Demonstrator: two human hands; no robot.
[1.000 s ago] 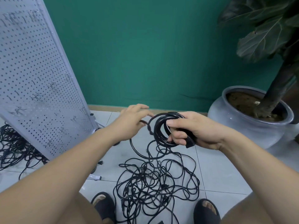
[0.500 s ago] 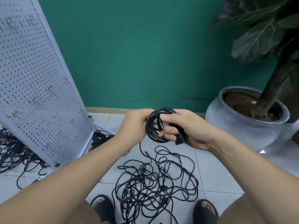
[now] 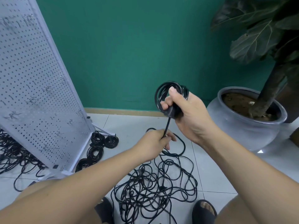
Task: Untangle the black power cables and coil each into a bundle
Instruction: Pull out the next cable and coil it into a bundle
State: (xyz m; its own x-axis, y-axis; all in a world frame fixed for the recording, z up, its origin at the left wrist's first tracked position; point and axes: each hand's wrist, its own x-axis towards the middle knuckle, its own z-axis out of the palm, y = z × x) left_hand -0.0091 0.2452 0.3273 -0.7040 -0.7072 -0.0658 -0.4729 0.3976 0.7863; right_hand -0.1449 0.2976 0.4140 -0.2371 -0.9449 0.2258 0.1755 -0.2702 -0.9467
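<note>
Glossy round black coil (image 3: 157, 96) sat in the right hand (image 3: 189, 115), fingers curled round it, thumb pressed on top; below those fingers the left hand (image 3: 153, 141) pinched its taut strand (image 3: 167, 125) above the tangle (image 3: 155, 188)

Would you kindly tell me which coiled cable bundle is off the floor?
The coil gripped in the right hand, high before the green wall; the other bundles lie on the tiles by the pegboard foot.

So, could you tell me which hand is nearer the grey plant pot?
Right. The right hand, gripping the coil, is just left of the pot; the left hand sits lower and further left.
</note>
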